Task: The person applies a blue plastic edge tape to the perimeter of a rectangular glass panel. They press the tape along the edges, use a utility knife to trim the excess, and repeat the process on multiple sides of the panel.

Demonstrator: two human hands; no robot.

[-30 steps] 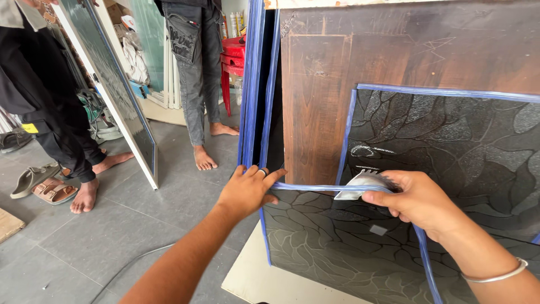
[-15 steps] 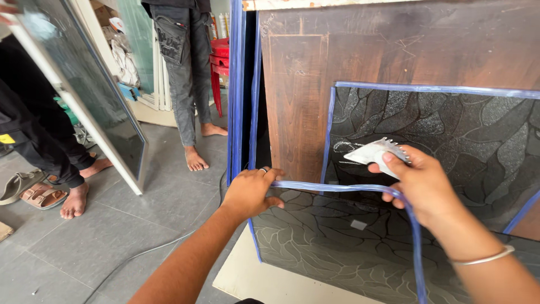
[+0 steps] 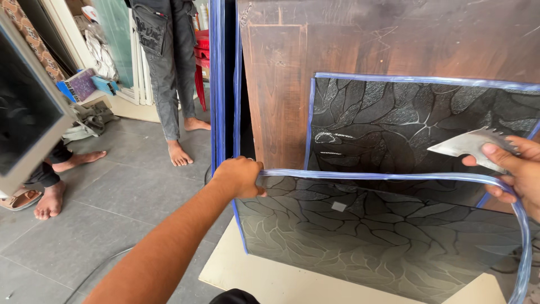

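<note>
The left hand (image 3: 241,175) is closed around the end of a blue-tinted clear rubber strip (image 3: 382,177), at the left edge of a dark patterned glass panel (image 3: 394,242). From there the strip runs toward 3 o'clock across the panel, then bends down near the right hand (image 3: 514,169) and hangs toward 5 o'clock. The right hand pinches a flat metal scraper blade (image 3: 467,145) between thumb and fingers, with its point toward 9 o'clock. The glass panel leans against a brown wooden board (image 3: 360,50), and a second patterned panel (image 3: 405,124) stands behind it with the blue strip already sitting along its top and left edges. By my judgement the edging of the front panel is only partly done: the left side has a strip, while the top strip is loose and not yet seated. At 10 o'clock two persons stand barefoot on the grey tiled floor (image 3: 107,208).
</note>
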